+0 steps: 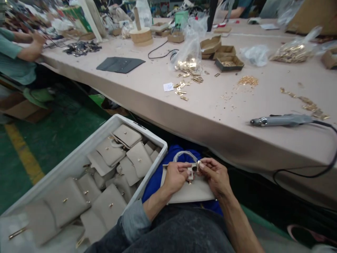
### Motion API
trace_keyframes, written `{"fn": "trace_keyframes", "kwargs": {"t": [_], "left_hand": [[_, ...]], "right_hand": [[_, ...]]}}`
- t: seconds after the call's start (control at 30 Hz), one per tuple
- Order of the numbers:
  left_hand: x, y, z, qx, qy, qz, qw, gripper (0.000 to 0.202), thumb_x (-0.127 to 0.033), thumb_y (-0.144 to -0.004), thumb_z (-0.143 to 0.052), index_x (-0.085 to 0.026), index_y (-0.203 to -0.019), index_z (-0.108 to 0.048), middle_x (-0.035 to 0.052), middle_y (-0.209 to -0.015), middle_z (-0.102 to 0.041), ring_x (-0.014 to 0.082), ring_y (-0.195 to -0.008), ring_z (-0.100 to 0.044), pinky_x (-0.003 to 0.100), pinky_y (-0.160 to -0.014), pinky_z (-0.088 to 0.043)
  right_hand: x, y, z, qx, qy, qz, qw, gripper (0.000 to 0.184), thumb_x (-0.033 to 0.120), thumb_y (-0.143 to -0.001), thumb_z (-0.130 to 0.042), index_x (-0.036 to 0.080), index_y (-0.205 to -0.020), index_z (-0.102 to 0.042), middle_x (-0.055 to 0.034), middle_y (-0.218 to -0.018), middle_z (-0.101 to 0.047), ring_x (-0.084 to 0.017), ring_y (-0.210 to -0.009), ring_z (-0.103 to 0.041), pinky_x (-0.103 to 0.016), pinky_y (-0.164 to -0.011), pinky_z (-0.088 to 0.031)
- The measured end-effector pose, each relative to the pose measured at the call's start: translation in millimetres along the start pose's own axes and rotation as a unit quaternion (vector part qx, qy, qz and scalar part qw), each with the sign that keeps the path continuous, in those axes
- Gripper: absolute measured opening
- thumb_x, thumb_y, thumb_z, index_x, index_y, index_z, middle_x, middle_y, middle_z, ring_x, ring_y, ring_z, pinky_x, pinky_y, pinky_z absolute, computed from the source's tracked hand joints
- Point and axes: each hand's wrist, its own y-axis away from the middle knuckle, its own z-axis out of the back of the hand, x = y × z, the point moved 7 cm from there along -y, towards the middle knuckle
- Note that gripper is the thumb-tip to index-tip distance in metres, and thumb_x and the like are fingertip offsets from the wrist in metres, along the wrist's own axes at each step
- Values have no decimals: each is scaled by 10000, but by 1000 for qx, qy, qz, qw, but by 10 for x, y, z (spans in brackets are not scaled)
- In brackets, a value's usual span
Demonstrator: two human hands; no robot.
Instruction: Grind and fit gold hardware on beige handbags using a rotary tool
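Note:
A beige handbag (pixel 191 195) with a wrapped top handle (pixel 185 153) lies across my lap on blue cloth. My left hand (pixel 176 177) is closed on a pale tab at the bag's upper front, near a small metal fitting (pixel 190 182). Beside it, my right hand (pixel 216 175) pinches a small gold metal piece (pixel 198 166) between thumb and fingers, at the bag's top edge. Fingertips partly cover both the tab and the metal piece, so their exact contact cannot be made out.
A white bin (pixel 155 168) of beige bags stands at my left. On the table (pixel 147 95) lie an electric screwdriver (pixel 281 120), gold plates (pixel 181 92), tiny gold parts (pixel 248 80), a bag of hardware (pixel 188 58) and a black sheet (pixel 120 64). A person (pixel 18 52) sits at far left.

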Motion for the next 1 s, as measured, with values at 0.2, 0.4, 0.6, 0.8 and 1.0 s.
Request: {"fn": "trace_keyframes", "kwargs": {"t": [0.2,0.4,0.6,0.8,1.0], "left_hand": [[35,-14,-12,7,25,26,999,468,-207,-697,-817,-31,-1126,-752,166,-854,-780,267,-735,-765,354,-704,-637],[33,-12,-15,12,5,30,999,420,-150,-719,-780,-47,-1126,-766,160,-873,-785,252,-742,-764,327,-696,-636],[44,-13,-24,31,-4,27,999,424,-146,-748,-732,-51,-1161,-757,158,-882,-789,260,-767,-768,329,-714,-632],[4,9,-46,43,-5,24,999,434,-119,-745,-719,-37,-1170,-750,179,-954,-785,270,-817,-771,335,-739,-639],[37,-14,-59,58,-17,11,998,383,-188,-800,-730,-64,-1161,-759,135,-892,-784,255,-814,-768,339,-754,-647]], "right_hand": [[-40,-10,55,0,108,5,994,334,417,-766,-882,167,-954,-767,-60,-765,-703,-167,-638,-620,-263,-613,-516],[-27,29,-41,32,181,19,983,336,468,-788,-847,174,-938,-786,-75,-818,-725,-200,-692,-651,-296,-648,-543],[-18,62,-111,33,231,32,972,300,466,-811,-809,193,-932,-791,-59,-780,-712,-198,-668,-639,-296,-620,-527],[4,64,-114,33,269,34,962,279,460,-799,-799,198,-895,-795,-72,-892,-737,-221,-767,-673,-305,-664,-525],[23,27,-118,52,289,54,954,227,430,-808,-789,216,-884,-800,-68,-926,-746,-241,-837,-691,-339,-758,-537]]}}
